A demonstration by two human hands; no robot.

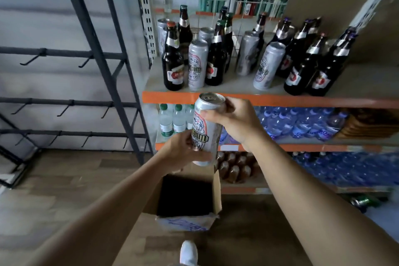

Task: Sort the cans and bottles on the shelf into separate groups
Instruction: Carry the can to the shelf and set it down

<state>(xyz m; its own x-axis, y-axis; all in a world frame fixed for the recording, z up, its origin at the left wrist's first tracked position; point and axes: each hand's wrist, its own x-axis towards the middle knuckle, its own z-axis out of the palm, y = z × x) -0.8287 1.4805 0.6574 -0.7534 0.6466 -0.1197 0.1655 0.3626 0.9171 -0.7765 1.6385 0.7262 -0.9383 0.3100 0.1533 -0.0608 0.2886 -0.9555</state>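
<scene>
The right forearm (302, 190) and left forearm (108, 211) reach above the open cardboard box (185, 222), where the right hand (235, 121) grips the top and the left hand (181, 151) the base of a silver can (203, 134), which I'd say is best kept upright, passed to one firm hand, then stood above the box beside the other cans (197, 65).

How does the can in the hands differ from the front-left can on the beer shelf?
The held can is gripped by the left hand and right hand; the shelf can stands untouched. The held can is off the shelf; the shelf can sits between brown bottles. Both are silver with the same label.
</scene>
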